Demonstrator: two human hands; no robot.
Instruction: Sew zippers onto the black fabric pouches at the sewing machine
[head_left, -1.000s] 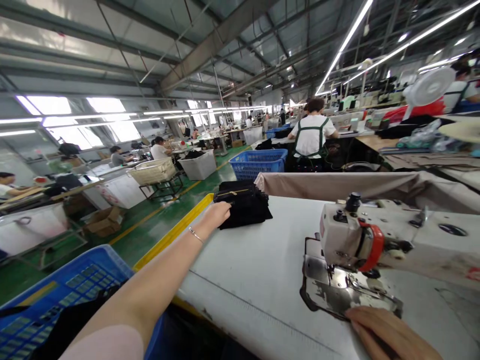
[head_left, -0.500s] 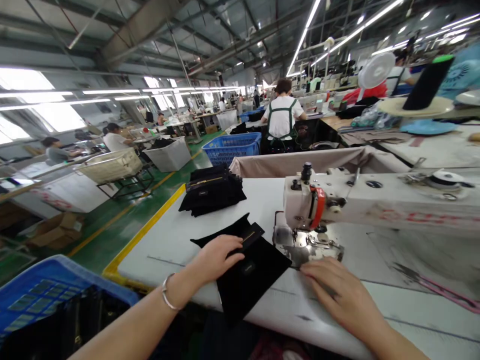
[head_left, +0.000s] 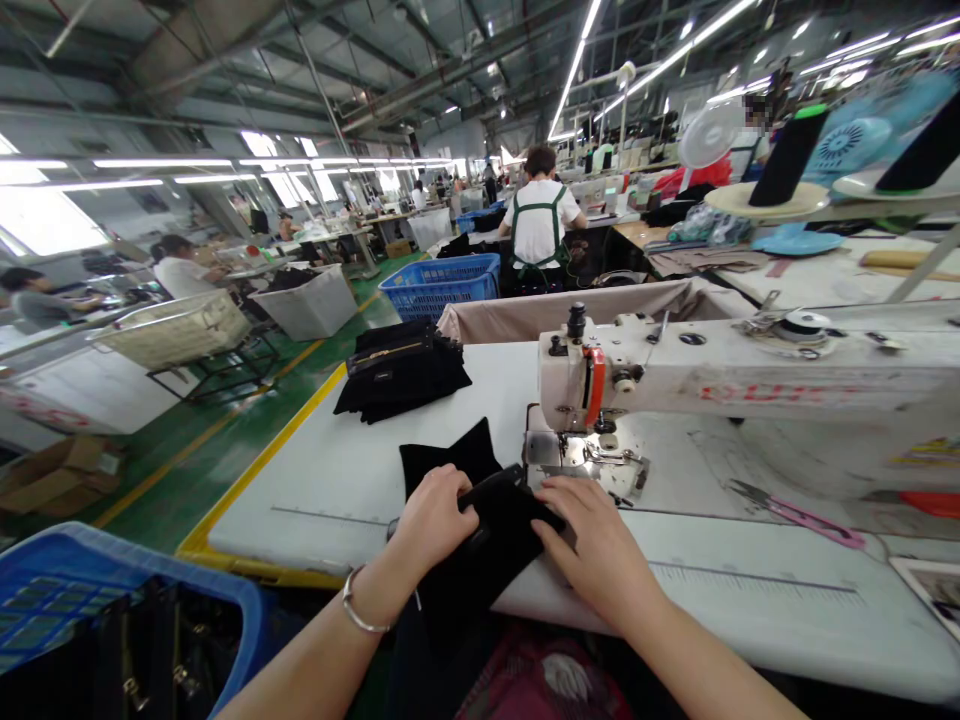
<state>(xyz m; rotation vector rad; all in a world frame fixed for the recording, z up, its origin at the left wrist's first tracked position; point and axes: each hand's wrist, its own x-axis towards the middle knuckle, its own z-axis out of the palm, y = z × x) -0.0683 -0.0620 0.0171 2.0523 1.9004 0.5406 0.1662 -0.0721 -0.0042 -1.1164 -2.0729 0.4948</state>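
My left hand (head_left: 436, 520), a metal bangle at its wrist, is closed on a black fabric piece (head_left: 469, 585) with a folded strip across it. The piece lies partly over the table's front edge, and its far corners stick up beyond my fingers. On its right edge my right hand (head_left: 592, 545) grips the cloth between thumb and fingers. Just beyond that hand is the metal needle plate of a white sewing machine (head_left: 559, 385); the cloth lies in front of and left of it. A stack of black zippered pieces (head_left: 409, 372) sits farther back on the table (head_left: 315, 480).
Pink-handled scissors (head_left: 814, 520) lie right, under the machine arm. A blue basket (head_left: 251, 590) with black zippered pieces stands lower left. Behind the table are a cloth-lined bin (head_left: 510, 325), another blue basket (head_left: 442, 285) and a seated co-worker (head_left: 538, 225). Thread cones stand upper right.
My right hand has moved left from beside the needle plate onto the fabric's right edge. My left hand now grips the piece, whose strip has folded up. The view has shifted right.
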